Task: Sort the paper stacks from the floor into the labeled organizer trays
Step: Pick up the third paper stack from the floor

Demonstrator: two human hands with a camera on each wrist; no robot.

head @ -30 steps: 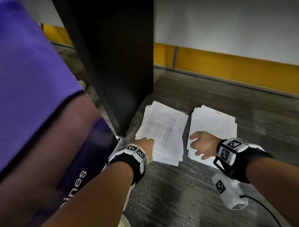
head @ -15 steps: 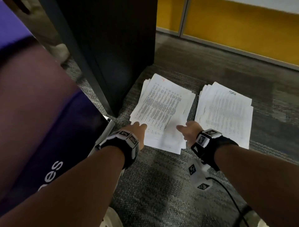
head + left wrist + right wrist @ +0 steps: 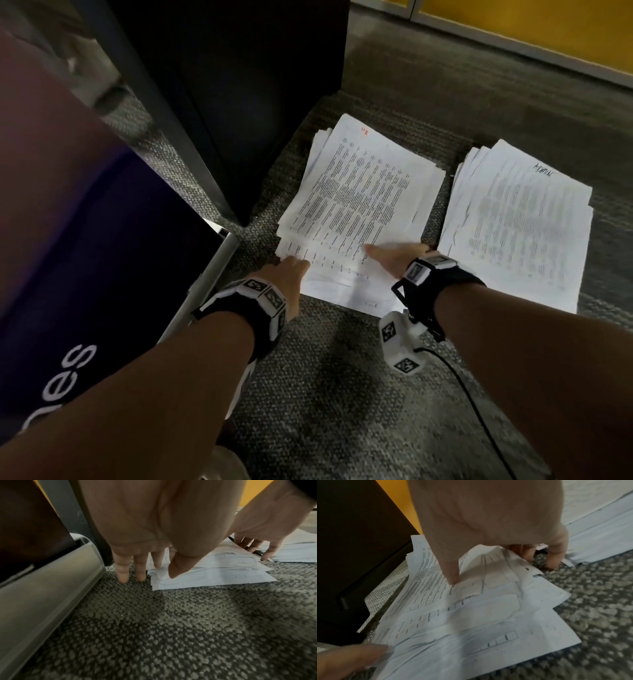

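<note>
Nearest the camera, both forearms reach down to the grey carpet [image 3: 329, 394], each wrist wearing a black band with a white marker-covered block. The left hand [image 3: 287, 274] sits at the near left corner of the left paper stack [image 3: 359, 212]; its fingers [image 3: 122, 573] are straight and spread, two tips on the carpet beside the sheets and the thumb lying over the stack's edge, holding nothing. The right hand [image 3: 394, 255] is at the stack's near right corner, thumb [image 3: 452, 573] pressed flat on the printed top sheet and the other fingers curled down past the right edge toward the carpet, so it grips that corner. The stack is loosely fanned, its sheets slipped out of line. Just beside it to the right, apart from both hands, lies the right paper stack [image 3: 520, 219] with a handwritten word near its far edge. Left of the hands stands a grey bin [image 3: 42, 581]; its contents cannot be seen. Farther back rises a black cabinet [image 3: 239, 85], and beyond it a yellow wall panel [image 3: 548, 20].
</note>
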